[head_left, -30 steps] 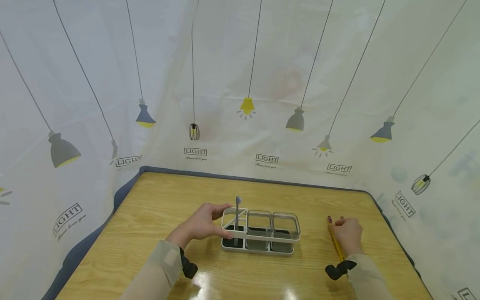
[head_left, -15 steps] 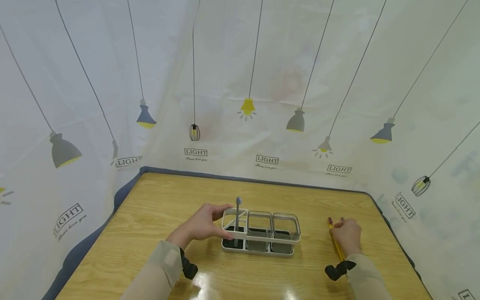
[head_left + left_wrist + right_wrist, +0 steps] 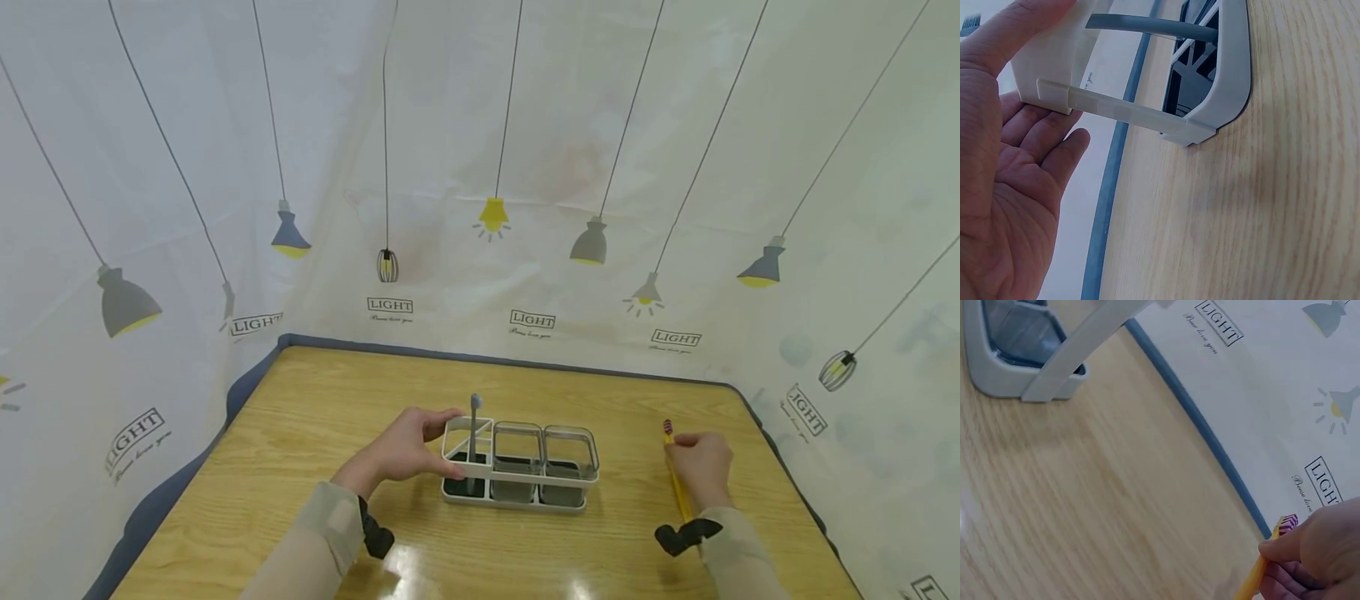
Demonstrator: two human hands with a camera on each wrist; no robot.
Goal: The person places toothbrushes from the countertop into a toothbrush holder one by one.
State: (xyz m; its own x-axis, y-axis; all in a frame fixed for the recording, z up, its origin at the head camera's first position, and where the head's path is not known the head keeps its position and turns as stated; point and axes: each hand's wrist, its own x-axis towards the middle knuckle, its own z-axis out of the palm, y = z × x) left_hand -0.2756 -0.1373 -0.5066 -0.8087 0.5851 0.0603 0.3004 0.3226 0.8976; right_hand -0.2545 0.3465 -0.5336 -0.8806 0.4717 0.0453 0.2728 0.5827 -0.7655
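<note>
A white holder stands on the table with a grey toothbrush upright in its left section and two clear cups in the others. My left hand grips the holder's left end, thumb in front and fingers behind; in the left wrist view the hand is round the upper frame. To the right, my right hand pinches a yellow toothbrush near its head, bristles at the far end. The right wrist view shows the hand and the toothbrush's purple-white bristles.
The wooden table has a blue edge at the back. Behind and beside it hangs a white sheet printed with lamps. Between the holder and my right hand lies bare tabletop.
My right hand has shifted slightly right, and the yellow toothbrush's head has moved a little away from me and stands out further beyond the fingers. The left hand and holder look unchanged.
</note>
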